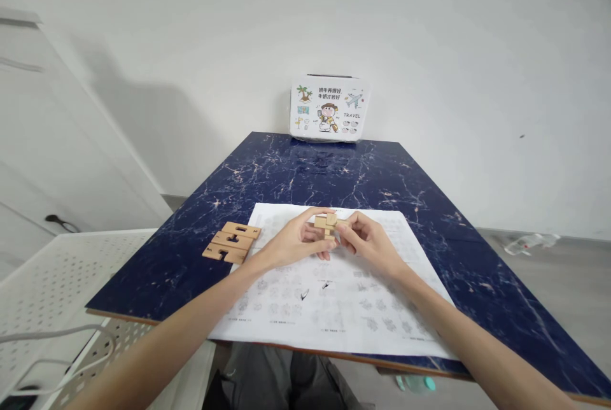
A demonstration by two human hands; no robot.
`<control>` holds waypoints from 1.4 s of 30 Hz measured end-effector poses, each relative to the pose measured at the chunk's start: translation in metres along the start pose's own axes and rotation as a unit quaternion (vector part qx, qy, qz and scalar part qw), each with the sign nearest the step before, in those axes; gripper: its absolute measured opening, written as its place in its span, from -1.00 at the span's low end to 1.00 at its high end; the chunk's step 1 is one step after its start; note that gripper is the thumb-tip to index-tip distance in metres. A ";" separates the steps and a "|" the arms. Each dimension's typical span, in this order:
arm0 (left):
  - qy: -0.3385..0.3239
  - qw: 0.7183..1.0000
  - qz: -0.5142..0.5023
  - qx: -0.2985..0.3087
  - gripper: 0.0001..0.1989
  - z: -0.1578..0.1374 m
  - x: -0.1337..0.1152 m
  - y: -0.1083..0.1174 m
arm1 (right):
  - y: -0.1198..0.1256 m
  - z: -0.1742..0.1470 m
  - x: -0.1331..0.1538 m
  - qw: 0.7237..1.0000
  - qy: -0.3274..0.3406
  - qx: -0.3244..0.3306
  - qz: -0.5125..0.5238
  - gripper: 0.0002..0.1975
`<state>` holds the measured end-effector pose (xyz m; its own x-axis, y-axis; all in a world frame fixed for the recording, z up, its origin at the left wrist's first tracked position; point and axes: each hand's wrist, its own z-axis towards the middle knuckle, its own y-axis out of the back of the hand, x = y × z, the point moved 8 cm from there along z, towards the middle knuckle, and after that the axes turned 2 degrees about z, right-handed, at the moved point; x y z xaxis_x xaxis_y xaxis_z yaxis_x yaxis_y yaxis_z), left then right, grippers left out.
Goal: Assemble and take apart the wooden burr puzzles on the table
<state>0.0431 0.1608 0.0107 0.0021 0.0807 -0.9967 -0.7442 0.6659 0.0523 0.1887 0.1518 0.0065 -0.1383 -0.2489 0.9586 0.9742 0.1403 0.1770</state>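
Above the printed sheet, both hands meet at a small cluster of interlocked wooden puzzle pieces [330, 221]. My left hand [301, 235] grips its left side, with the thumb below and the index finger along the top. From the right, my right hand [366, 236] pinches the cluster between thumb and fingers. Part of the wood is hidden behind the fingers. Left of the sheet lie several flat wooden pieces [232, 239] side by side, with cut-outs and small numbers on them. The large white instruction sheet [286, 327] carries rows of grey diagrams.
A blue marble-patterned table [229, 181] bears all this. At its far edge, a white cartoon case [328, 109] stands against the wall. White perforated shelving [42, 282] with cables is at the left. A clear bottle [420, 384] lies under the near edge.
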 end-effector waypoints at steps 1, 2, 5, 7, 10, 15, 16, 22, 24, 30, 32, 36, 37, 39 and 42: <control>0.001 1.000 0.000 0.000 -0.34 -0.001 -0.001 0.000 | 0.000 0.000 0.000 1.000 -0.003 0.001 -0.003 -0.58; 0.002 1.000 0.000 -0.001 -0.36 -0.001 -0.002 0.000 | 0.000 0.000 0.000 1.000 -0.006 0.003 -0.006 -0.57; 0.006 1.000 0.003 0.000 -0.39 -0.002 -0.004 -0.001 | -0.001 -0.001 -0.001 1.000 -0.014 0.008 -0.006 -0.57; 0.007 1.000 0.007 0.001 -0.40 -0.002 -0.004 -0.001 | -0.002 -0.001 -0.002 1.000 -0.019 0.012 -0.001 -0.57; 0.003 1.000 0.011 -0.001 -0.41 -0.002 -0.005 0.000 | -0.002 -0.001 -0.004 0.999 -0.026 0.019 0.003 -0.55; -0.002 1.000 0.012 -0.007 -0.39 -0.001 -0.004 0.000 | -0.003 0.002 -0.007 0.999 -0.030 0.035 0.024 -0.56; -0.001 1.000 0.011 -0.009 -0.38 0.000 -0.003 0.001 | -0.003 0.002 -0.008 0.998 -0.033 0.037 0.029 -0.56; 0.005 0.997 -0.030 -0.074 -0.36 0.004 -0.001 0.015 | -0.002 0.004 -0.009 0.999 -0.030 0.023 0.021 -0.59; 0.002 0.993 -0.045 -0.113 -0.41 0.004 0.000 0.025 | 0.001 0.005 -0.008 1.000 -0.012 -0.001 -0.020 -0.63; -0.002 0.980 -0.072 -0.188 -0.44 0.002 0.007 0.044 | -0.002 0.003 0.002 0.964 0.132 -0.030 -0.230 -0.74; -0.003 0.979 -0.071 -0.192 -0.42 0.003 0.008 0.044 | -0.007 0.001 0.001 0.949 0.168 -0.008 -0.267 -0.69; 0.001 0.980 -0.069 -0.188 -0.39 0.002 0.008 0.043 | -0.015 0.000 -0.003 0.933 0.195 0.035 -0.300 -0.70; 0.004 0.980 -0.069 -0.186 -0.38 0.002 0.008 0.042 | -0.015 0.000 -0.003 0.933 0.193 0.037 -0.301 -0.73; 0.005 0.981 -0.071 -0.183 -0.37 0.002 0.008 0.042 | -0.013 0.002 -0.004 0.939 0.174 0.028 -0.296 -0.81; 0.002 0.979 -0.069 -0.191 -0.38 0.002 0.008 0.043 | -0.008 0.004 -0.007 0.954 0.123 0.006 -0.274 -0.84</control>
<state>0.0120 0.1913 0.0047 0.1192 0.0060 -0.9929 -0.9324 0.3443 -0.1099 0.1815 0.1566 -0.0001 -0.5779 -0.5055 0.6407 0.7658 -0.0643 0.6399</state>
